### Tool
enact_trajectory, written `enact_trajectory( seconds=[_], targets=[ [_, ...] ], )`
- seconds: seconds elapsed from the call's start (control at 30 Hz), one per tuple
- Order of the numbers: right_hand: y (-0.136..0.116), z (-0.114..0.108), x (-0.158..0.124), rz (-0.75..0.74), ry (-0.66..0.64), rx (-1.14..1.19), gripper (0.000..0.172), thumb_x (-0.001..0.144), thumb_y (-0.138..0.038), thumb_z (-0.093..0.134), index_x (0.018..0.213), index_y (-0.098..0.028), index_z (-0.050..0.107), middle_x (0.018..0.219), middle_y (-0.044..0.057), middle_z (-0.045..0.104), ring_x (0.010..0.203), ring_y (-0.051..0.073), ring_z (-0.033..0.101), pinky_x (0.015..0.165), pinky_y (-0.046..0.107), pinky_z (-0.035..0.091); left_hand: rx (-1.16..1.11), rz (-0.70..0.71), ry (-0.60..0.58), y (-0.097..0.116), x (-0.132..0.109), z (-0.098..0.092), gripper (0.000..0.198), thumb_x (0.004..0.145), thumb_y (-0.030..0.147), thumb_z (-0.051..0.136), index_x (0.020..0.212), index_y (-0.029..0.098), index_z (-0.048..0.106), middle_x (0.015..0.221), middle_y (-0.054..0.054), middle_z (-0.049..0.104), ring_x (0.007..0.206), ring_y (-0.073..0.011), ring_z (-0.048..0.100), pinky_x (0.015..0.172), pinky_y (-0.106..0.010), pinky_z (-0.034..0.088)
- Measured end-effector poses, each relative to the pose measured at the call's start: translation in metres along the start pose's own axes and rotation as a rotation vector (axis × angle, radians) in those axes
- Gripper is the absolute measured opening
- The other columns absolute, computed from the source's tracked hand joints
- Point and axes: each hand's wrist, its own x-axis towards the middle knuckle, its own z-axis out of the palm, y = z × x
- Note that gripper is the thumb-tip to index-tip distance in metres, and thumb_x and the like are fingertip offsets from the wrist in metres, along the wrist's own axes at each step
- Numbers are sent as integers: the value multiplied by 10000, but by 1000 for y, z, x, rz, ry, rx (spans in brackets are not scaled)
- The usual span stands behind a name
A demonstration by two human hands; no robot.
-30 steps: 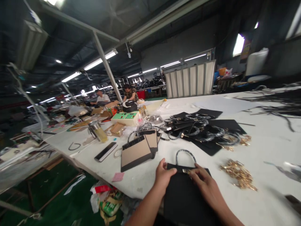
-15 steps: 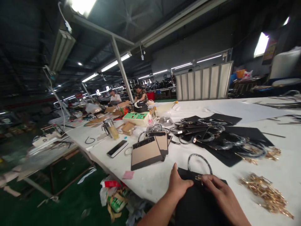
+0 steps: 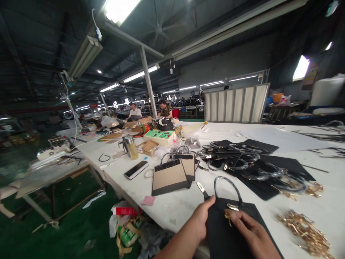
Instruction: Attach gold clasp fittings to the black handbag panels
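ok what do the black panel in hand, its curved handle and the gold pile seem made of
Black panel: probably leather or faux leather, matte, from its smooth dull face.
Curved handle: possibly leather-like, perhaps film-wrapped, glossy, given streaky highlights.
Gold pile: likely plated metal, polished, from bright glints.

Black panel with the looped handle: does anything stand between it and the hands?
Nothing visible blocks them: the left hand grips the black panel at its left edge; the right hand pinches a gold piece over it.
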Motion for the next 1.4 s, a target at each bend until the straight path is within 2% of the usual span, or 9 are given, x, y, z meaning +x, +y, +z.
enact_trajectory(
  seconds=[0.1,0.2,0.33,0.47,0.6,0.73,0.93,1.2,1.4],
  targets=[
    [19,-7,4,-68,42,-200,524,870,-737,549,983,-258,729,1404,62,630,1371,339,520,1188,430,391,-59,-69,5,-3,7,-4,514,841,548,615,1005,75,733,875,-157,755,792,-277,708,819,-383,548],
    [29,-11,11,-164,139,-365,514,876,-724,529,944,-263,745,1509,62,539,1459,358,409,1227,542,289,-85,-87,1,-3,14,-6,500,839,515,593,1031,74,733,873,-154,759,752,-277,699,773,-385,542],
    [37,-11,20,-364,245,-526,473,923,-658,518,995,-257,758,1518,78,525,1422,352,462,1183,548,371,-125,-85,-39,1,20,-4,449,821,475,625,997,74,724,807,-135,746,676,-253,674,707,-353,525],
    [50,-1,28,-553,190,-687,428,976,-598,495,1036,-272,765,1361,92,663,1226,316,655,1009,451,588,-179,-100,-35,2,23,-4,405,821,474,666,933,88,717,731,-88,706,588,-191,625,638,-298,487],
    [61,4,38,-659,328,-820,429,984,-588,495,1012,-251,760,1358,105,662,1302,370,590,1004,552,576,-164,-105,-69,-4,23,-8,455,841,523,636,943,88,724,729,-105,707,623,-216,647,669,-315,497],
    [56,-13,51,-641,411,-881,471,994,-612,457,1047,-228,724,1398,124,628,1387,387,496,1084,608,477,-149,-24,-27,-10,22,-8,398,831,493,668,905,106,727,709,-102,708,609,-246,657,698,-363,527],
    [41,-37,59,-532,239,-898,436,989,-590,436,1115,-275,709,1187,90,739,992,289,736,850,379,594,-135,55,101,-15,23,-4,357,807,454,666,838,104,728,655,-99,679,569,-241,644,607,-339,509],
    [17,-36,40,-268,179,-748,452,966,-658,422,1021,-296,687,1061,52,758,883,256,745,748,328,573,-38,67,254,-20,28,-8,290,790,413,632,695,143,680,564,-64,598,481,-198,544,484,-302,439],
    [16,-31,25,-302,154,-645,459,943,-679,475,996,-275,687,1032,72,759,904,265,733,809,327,573,-28,24,262,-17,26,-4,320,810,424,594,642,157,645,529,-51,555,444,-184,503,451,-294,422]
  ],
)
